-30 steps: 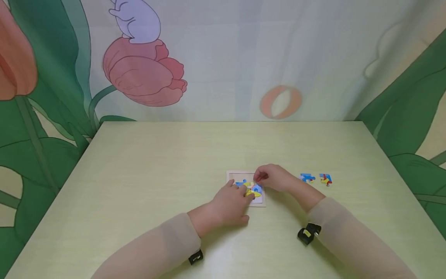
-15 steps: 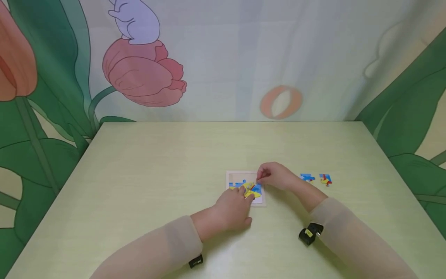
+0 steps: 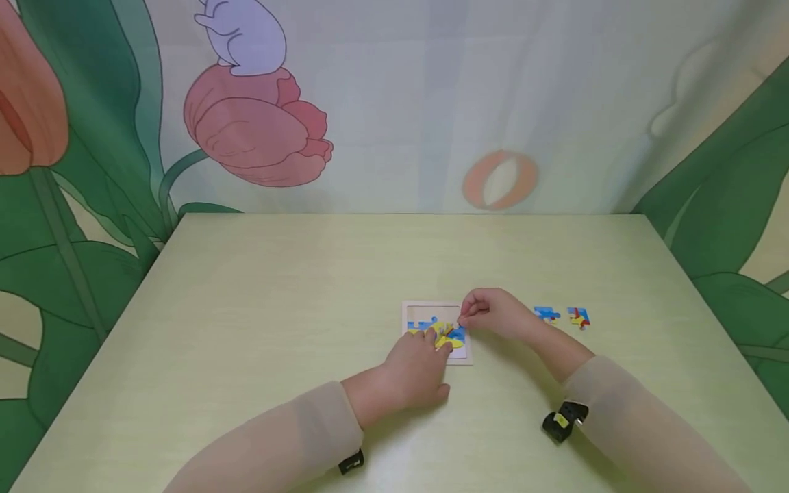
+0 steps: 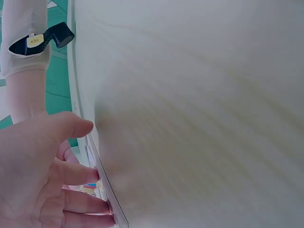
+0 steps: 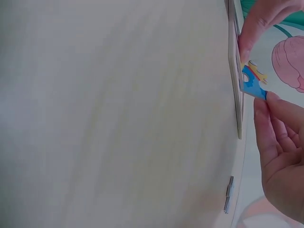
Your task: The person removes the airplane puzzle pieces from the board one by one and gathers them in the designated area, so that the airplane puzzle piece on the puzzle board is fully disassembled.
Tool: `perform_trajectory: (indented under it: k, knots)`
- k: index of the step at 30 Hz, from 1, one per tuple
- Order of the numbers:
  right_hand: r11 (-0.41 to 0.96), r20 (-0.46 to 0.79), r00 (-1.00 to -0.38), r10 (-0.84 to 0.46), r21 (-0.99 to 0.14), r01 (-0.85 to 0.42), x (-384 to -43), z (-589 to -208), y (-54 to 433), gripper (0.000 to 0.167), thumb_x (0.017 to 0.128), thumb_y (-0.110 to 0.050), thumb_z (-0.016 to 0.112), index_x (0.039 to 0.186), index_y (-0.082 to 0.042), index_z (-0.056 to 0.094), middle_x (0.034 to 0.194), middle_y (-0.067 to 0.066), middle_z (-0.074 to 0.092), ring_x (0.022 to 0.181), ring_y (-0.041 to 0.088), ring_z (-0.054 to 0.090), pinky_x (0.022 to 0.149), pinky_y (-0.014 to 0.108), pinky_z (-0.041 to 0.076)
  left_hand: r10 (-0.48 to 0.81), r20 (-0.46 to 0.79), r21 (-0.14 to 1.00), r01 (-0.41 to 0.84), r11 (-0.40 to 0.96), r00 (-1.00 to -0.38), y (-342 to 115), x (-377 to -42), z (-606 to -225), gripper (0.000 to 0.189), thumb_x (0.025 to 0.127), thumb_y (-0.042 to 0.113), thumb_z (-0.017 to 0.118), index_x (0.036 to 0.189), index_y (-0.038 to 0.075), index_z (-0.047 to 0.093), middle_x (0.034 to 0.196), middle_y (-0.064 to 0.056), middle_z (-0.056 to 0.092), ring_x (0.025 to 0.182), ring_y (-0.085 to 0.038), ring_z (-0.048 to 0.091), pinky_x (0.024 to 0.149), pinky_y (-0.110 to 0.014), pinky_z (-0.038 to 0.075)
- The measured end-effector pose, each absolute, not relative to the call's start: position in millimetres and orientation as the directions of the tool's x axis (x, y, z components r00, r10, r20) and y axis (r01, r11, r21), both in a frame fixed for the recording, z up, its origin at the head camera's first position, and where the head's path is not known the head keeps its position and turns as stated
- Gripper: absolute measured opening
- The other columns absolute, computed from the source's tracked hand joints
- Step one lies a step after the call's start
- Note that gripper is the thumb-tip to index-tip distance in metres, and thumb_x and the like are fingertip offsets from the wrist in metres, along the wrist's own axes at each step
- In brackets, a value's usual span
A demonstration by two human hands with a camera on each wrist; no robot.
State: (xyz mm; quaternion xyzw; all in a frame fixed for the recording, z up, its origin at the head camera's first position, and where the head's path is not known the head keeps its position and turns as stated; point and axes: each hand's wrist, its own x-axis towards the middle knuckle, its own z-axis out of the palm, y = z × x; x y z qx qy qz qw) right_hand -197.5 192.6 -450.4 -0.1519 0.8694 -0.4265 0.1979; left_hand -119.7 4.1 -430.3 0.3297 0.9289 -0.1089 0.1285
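A small square jigsaw tray (image 3: 435, 303) with a pale wooden rim lies on the table, its lower part filled with blue and yellow puzzle pieces (image 3: 422, 325). My left hand (image 3: 414, 370) rests over the near-left part of it, fingers extended onto the pieces and covering some. At the tray's right side, my right hand (image 3: 496, 313) pinches a blue puzzle piece (image 5: 254, 85) with yellow and red markings between thumb and index finger. In the right wrist view this piece stands tilted up from the tray, its other end close to a left fingertip.
Two loose puzzle pieces lie right of the tray: a mostly blue one (image 3: 545, 314) and a blue, red and yellow one (image 3: 579, 317). Behind the table (image 3: 296, 274) hangs a printed curtain (image 3: 382, 103).
My right hand has shifted slightly right with its pinched piece, which has changed its tilt. My left hand has slid a little right and nearer, baring more pieces at the tray's left.
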Motion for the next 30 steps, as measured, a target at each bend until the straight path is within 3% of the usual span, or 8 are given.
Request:
perform_trajectory:
  k: [8, 16, 22, 26, 30]
  knots:
    - [0.595, -0.102, -0.88, -0.464, -0.772, -0.224, -186, -449, 195, 0.009, 0.082, -0.01, 0.071, 0.083, -0.012, 0.062, 0.082, -0.004, 0.066, 0.078, 0.015, 0.06, 0.074, 0.028, 0.05, 0.578, -0.338, -0.119, 0.643, 0.757, -0.743, 6, -119, -428, 0.072, 0.086, 0.062, 0.046, 0.14, 0.014, 0.044, 0.138, -0.015, 0.045, 0.124, -0.028, 0.045, 0.098, -0.035, 0.039]
    - [0.56, 0.007, -0.857, -0.516, -0.754, -0.343, -173, -448, 194, 0.017, 0.082, 0.0, 0.068, 0.077, -0.011, 0.056, 0.089, -0.002, 0.067, 0.087, 0.015, 0.063, 0.077, 0.026, 0.051, 0.586, -0.325, -0.125, 0.648, 0.751, -0.742, 4, -122, -433, 0.075, 0.082, 0.063, 0.048, 0.139, 0.015, 0.045, 0.138, -0.015, 0.046, 0.121, -0.028, 0.048, 0.085, -0.034, 0.048]
    - [0.63, -0.132, -0.928, -0.35, -0.766, -0.129, -184, -454, 189, 0.011, 0.083, -0.013, 0.071, 0.083, -0.01, 0.06, 0.083, -0.002, 0.065, 0.08, 0.015, 0.058, 0.074, 0.026, 0.048, 0.587, -0.326, -0.12, 0.648, 0.752, -0.741, 3, -121, -434, 0.077, 0.081, 0.065, 0.051, 0.139, 0.014, 0.045, 0.137, -0.016, 0.046, 0.121, -0.029, 0.048, 0.088, -0.034, 0.046]
    - [0.657, -0.24, -0.924, -0.296, -0.754, -0.015, -198, -456, 186, 0.014, 0.083, -0.017, 0.071, 0.085, -0.007, 0.062, 0.077, 0.001, 0.064, 0.074, 0.017, 0.054, 0.072, 0.028, 0.043, 0.595, -0.316, -0.11, 0.651, 0.751, -0.739, 0, -121, -434, 0.08, 0.08, 0.067, 0.051, 0.14, 0.015, 0.043, 0.137, -0.017, 0.046, 0.121, -0.03, 0.048, 0.09, -0.036, 0.045]
    - [0.672, -0.265, -0.912, -0.312, -0.74, -0.015, -204, -454, 185, 0.014, 0.082, -0.015, 0.072, 0.084, -0.005, 0.062, 0.074, 0.001, 0.065, 0.071, 0.017, 0.053, 0.071, 0.029, 0.041, 0.608, -0.305, -0.095, 0.659, 0.746, -0.733, 0, -120, -432, 0.08, 0.08, 0.067, 0.051, 0.141, 0.017, 0.042, 0.135, -0.018, 0.047, 0.12, -0.031, 0.049, 0.092, -0.037, 0.044]
